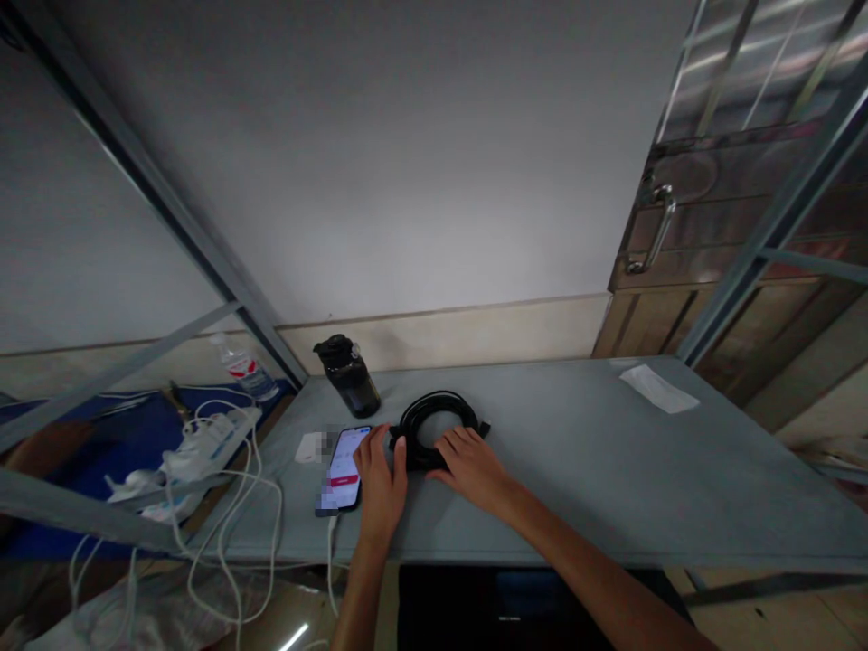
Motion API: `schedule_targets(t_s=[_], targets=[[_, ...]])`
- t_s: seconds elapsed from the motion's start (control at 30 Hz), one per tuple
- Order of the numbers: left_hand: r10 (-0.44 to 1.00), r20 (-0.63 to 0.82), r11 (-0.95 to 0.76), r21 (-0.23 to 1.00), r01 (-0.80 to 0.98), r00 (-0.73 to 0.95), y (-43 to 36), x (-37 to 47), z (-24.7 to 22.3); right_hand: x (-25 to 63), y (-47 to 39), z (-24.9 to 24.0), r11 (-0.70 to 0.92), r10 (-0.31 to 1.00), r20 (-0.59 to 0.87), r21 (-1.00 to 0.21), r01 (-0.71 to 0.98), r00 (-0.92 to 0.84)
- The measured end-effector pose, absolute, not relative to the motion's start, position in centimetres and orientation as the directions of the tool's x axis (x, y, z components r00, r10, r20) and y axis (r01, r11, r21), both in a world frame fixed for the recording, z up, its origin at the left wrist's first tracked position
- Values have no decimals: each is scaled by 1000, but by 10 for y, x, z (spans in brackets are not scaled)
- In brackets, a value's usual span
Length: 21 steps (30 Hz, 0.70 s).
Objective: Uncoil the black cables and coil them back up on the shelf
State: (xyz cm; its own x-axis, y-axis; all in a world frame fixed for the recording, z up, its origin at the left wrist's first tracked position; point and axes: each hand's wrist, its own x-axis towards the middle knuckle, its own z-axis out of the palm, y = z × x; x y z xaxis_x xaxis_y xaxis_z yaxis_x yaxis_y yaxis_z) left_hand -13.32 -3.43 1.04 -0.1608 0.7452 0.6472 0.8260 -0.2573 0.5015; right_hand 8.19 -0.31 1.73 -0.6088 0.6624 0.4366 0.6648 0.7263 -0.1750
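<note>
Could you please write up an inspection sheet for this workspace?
Surface: grey tabletop, flat.
Job's things: black cable coil.
Clutter: phone, dark bottle, white card left; white sheet right.
Hands: left hand at the coil's left edge; right hand on its near right side, fingers over it.
Cables: white cord from the phone over the near edge; more white cords left.
Surroundings: wall behind, door right, clear bottle beyond the left frame bar.

Dim room; soft light pools mid-wall, the corners darken, and the phone [345, 468] screen glows brightest.
</note>
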Motion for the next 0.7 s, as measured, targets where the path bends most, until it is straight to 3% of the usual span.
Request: schedule_targets(t_s=[0.37, 0.7], targets=[[767, 630, -257, 473, 843, -120, -33, -135, 8, 210, -41, 1, 625, 758, 449, -292, 724, -474], [761, 649, -296, 374, 879, -20, -29, -136, 9, 353, -66, -12, 522, 794, 469, -200, 829, -387]])
